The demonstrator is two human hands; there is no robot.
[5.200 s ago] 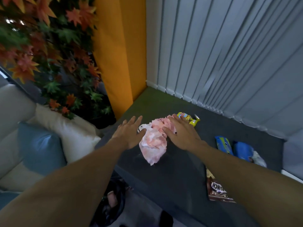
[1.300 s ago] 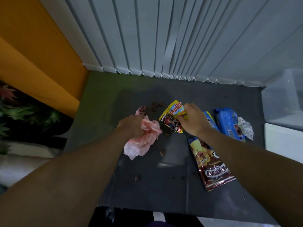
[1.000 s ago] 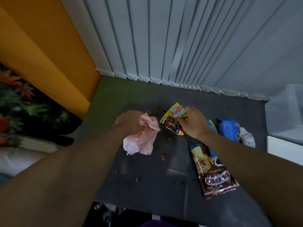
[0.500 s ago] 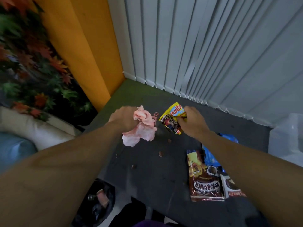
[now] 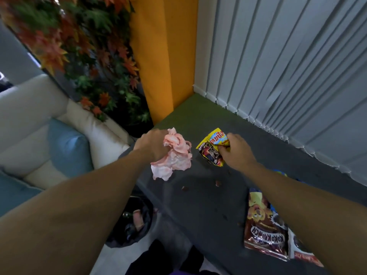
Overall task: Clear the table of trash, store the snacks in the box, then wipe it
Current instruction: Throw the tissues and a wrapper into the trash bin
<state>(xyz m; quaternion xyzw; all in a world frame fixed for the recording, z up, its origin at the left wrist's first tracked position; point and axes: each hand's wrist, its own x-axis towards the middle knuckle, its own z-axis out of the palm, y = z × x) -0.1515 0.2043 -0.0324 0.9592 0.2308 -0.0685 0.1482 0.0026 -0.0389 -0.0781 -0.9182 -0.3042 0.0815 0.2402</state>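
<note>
My left hand (image 5: 152, 145) grips a crumpled pink plastic bag (image 5: 174, 157) lifted above the left end of the dark grey table (image 5: 198, 205). My right hand (image 5: 236, 153) pinches a torn yellow snack wrapper (image 5: 211, 147) just above the tabletop. A brown Koko Krunch packet (image 5: 264, 231) lies at the near right, partly under my right forearm. Brown crumbs (image 5: 218, 183) are scattered on the table between the hands and the packet.
A black trash bin (image 5: 133, 223) with litter inside stands on the floor below the table's left edge. A white sofa with a blue cushion (image 5: 67, 147) is at the left. Vertical blinds (image 5: 288, 76) and an orange wall (image 5: 164, 56) bound the far side.
The view has swung left, bringing the sofa and bin in. My left hand has carried the pink bag toward the table's left edge. The right hand still holds the yellow wrapper.
</note>
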